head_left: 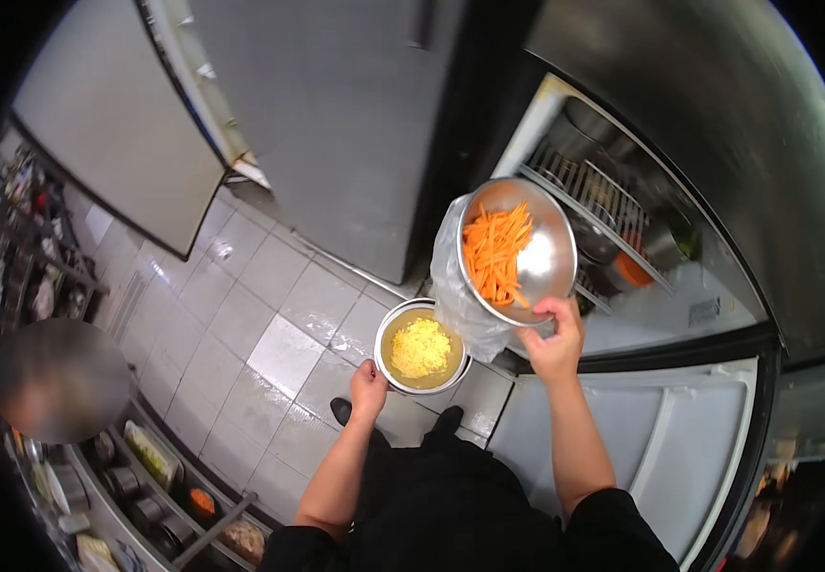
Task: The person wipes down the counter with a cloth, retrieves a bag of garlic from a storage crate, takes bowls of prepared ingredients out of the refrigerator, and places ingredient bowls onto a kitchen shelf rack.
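Note:
My right hand (556, 343) grips the near rim of a steel bowl (546, 257), thumb and fingers closed on it. Orange carrot strips (496, 253) lie along the bowl's left side. Clear plastic wrap (453, 276) hangs at the left and lower side of this bowl. Lower and to the left, my left hand (369, 389) holds the left edge of a smaller round bowl (386, 345) with a pale rim. Chopped yellow food (421, 349) sits in its middle. The two bowls are close together, in front of the open fridge.
An open fridge (708, 286) stands at the right, with wire shelves (584, 191) holding pots and containers. Its door (622, 439) swings out at the lower right. Another open door (117, 114) is upper left. A person (60, 381) is beside a counter with food containers (153, 453).

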A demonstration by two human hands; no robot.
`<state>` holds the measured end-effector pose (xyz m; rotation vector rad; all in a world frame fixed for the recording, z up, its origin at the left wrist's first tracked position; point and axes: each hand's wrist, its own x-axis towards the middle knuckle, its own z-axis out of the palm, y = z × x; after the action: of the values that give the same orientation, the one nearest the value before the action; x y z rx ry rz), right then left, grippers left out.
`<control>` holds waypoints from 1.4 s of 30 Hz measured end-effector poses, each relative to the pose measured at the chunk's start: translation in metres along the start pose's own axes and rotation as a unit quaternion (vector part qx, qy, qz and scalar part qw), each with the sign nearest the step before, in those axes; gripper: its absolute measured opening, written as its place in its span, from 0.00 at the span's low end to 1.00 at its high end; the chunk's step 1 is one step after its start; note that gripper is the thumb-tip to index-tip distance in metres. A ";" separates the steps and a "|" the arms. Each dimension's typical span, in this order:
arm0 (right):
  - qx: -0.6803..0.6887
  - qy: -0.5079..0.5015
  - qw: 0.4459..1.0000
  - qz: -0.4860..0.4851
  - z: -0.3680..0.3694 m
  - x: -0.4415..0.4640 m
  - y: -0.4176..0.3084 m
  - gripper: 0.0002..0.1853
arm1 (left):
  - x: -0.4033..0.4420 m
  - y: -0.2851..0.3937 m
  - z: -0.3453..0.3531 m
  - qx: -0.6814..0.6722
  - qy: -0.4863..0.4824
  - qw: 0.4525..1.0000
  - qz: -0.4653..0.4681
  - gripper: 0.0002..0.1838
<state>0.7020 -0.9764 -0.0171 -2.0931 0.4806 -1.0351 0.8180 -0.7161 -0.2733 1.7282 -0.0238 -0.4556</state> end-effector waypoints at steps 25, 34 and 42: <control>0.311 -0.440 0.787 -0.301 0.451 -0.066 -0.440 0.19 | -0.184 0.072 -0.460 -0.023 0.465 0.876 -0.123 0.11; 0.438 -0.558 0.592 -0.382 0.567 -0.176 -0.597 0.18 | -0.310 0.047 -0.509 -0.150 0.755 0.614 -0.173 0.07; 0.494 -0.642 0.429 -0.399 0.630 -0.331 -0.698 0.21 | -0.424 0.075 -0.546 -0.273 0.879 0.380 -0.093 0.11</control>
<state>1.0086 -0.0337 0.0849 -1.2011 -1.6343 0.2653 0.6160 -0.1072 -0.0062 0.7243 1.6721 1.3096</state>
